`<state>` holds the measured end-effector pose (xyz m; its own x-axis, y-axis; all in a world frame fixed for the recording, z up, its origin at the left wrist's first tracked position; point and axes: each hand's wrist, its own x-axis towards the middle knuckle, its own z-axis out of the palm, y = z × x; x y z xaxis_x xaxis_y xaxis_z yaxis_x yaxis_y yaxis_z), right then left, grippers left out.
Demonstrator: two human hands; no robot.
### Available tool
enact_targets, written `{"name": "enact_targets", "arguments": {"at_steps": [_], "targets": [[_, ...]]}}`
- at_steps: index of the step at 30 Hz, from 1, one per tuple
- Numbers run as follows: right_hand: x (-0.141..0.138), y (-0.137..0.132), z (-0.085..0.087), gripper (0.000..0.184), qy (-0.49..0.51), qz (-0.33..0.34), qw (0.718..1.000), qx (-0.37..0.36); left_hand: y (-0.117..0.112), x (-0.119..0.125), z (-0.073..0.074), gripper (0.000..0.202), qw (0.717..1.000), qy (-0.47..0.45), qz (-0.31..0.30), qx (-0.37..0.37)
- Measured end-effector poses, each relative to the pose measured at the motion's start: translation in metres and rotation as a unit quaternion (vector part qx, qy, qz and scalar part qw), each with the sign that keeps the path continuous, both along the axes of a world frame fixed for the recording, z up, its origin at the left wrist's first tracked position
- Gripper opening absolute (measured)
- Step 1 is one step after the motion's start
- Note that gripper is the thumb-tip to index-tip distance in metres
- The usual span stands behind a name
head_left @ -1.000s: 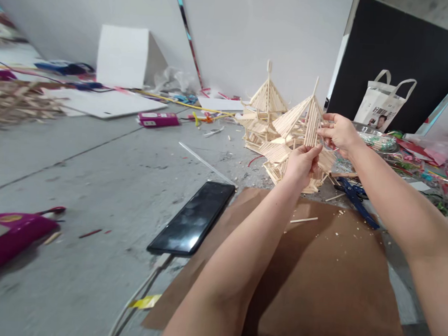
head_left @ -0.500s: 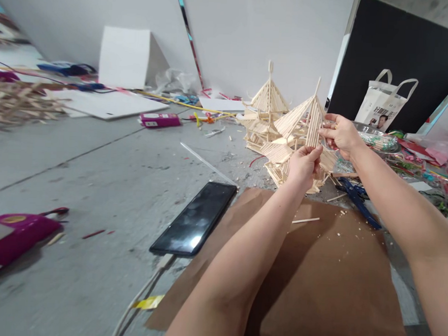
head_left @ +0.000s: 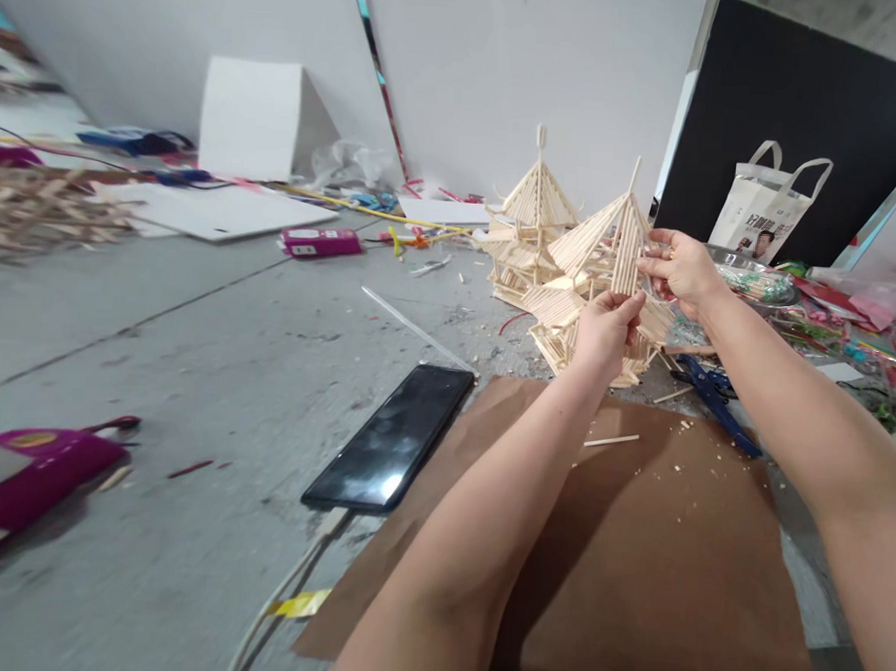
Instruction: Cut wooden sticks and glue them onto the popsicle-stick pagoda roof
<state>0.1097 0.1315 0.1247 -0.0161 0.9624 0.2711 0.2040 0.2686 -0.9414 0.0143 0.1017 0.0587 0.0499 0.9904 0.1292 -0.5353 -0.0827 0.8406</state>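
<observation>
A pale wooden-stick pagoda model (head_left: 582,282) stands on the grey floor just beyond a brown cardboard sheet (head_left: 631,565). My left hand (head_left: 605,329) is closed, pinching the lower end of a roof stick on its front face. My right hand (head_left: 681,268) is closed on the right slope of the same pointed roof. A second, similar stick pagoda (head_left: 530,215) stands right behind it, touched by neither hand.
A black phone (head_left: 392,438) with a cable lies left of the cardboard. Blue scissors (head_left: 707,394), a loose stick (head_left: 612,440) and colourful craft clutter lie to the right. A white tote bag (head_left: 766,207) leans on a black board. A magenta tool (head_left: 28,464) lies far left.
Both hands stay in place on the pagoda roof; only the camera view has shifted very slightly.
</observation>
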Motion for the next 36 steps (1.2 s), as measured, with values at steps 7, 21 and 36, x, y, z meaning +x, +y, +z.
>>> {"name": "enact_targets", "arguments": {"at_steps": [7,21,36], "targets": [[-0.0009,-0.0007,0.0011,0.031,0.007,-0.005,1.0,-0.005,-0.0009,-0.0008,0.0013,0.021,1.0,0.001,0.002,-0.011],[-0.0005,0.0015,0.0007,0.03,0.0,-0.014,1.0,-0.008,0.0,-0.0008,0.0022,0.022,1.0,-0.007,-0.001,-0.023],[0.0002,0.0025,0.0014,0.031,-0.007,-0.022,1.0,-0.01,-0.0001,-0.0023,0.0033,0.024,1.0,-0.001,-0.009,-0.019]]}}
